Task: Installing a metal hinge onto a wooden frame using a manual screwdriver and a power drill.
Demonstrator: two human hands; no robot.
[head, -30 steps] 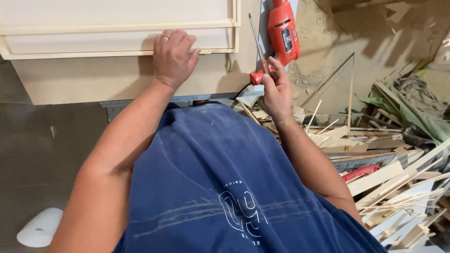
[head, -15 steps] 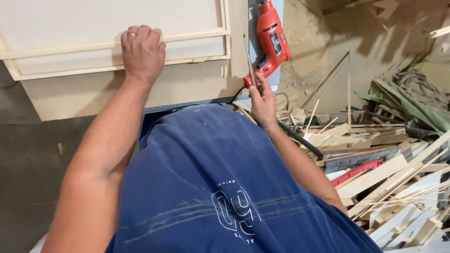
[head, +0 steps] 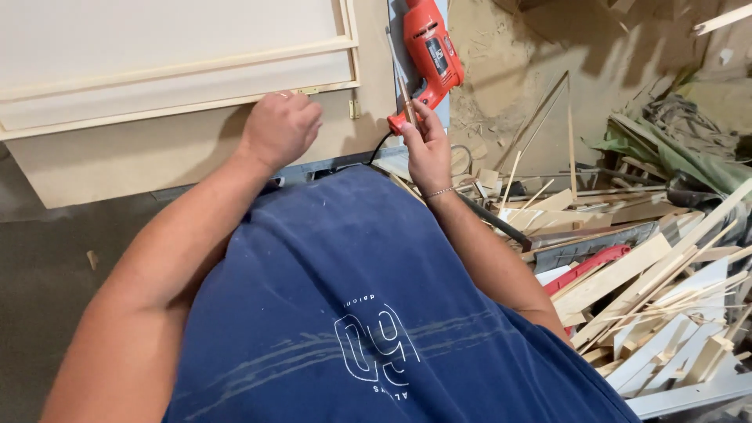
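Left hand (head: 280, 129) curled loosely shut at the lower edge of the pale framed wood panel (head: 176, 66), knuckles up, fingertips hidden underneath; whether anything is pinched there, cannot tell. Small brass hinge (head: 354, 109) just beside it on the panel's edge. Right hand (head: 428, 149) closed around a thin wooden stick (head: 405, 98), thumb and fingers pinching it (stick's lower end lost behind the palm). Red electric drill (head: 431, 51) lying just above, top cut off by the frame, cord mostly hidden. Workbench edge masked by a blue shirt. To the right, a heap of wood offcuts (head: 650, 282) over sawdust floor (head: 509, 102).
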